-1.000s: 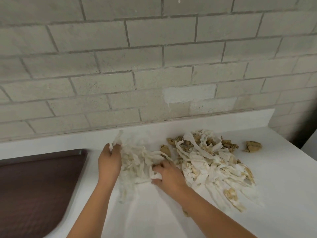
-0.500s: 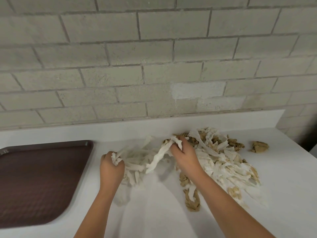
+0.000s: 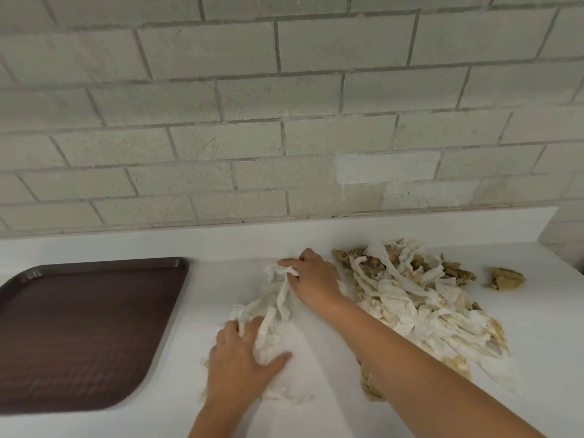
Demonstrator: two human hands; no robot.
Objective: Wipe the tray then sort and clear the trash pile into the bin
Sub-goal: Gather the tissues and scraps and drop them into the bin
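Note:
A dark brown tray (image 3: 79, 327) lies flat on the white counter at the left. A trash pile (image 3: 420, 298) of white paper strips mixed with brown crumpled paper spreads over the right of the counter. A smaller bunch of white paper strips (image 3: 268, 314) lies between the tray and the pile. My left hand (image 3: 243, 361) presses down on the near end of this bunch, fingers spread over it. My right hand (image 3: 313, 276) pinches the far end of the same strips. No bin is in view.
A separate brown paper wad (image 3: 505, 279) sits at the far right of the counter (image 3: 221, 286). A brown scrap (image 3: 369, 387) lies under my right forearm. A painted brick wall (image 3: 284, 121) rises behind the counter's low backsplash.
My right hand has carried white strips leftwards out of the big pile and lowered them. My left hand has opened and flattened onto the small bunch, nearer to me. More of the tray shows.

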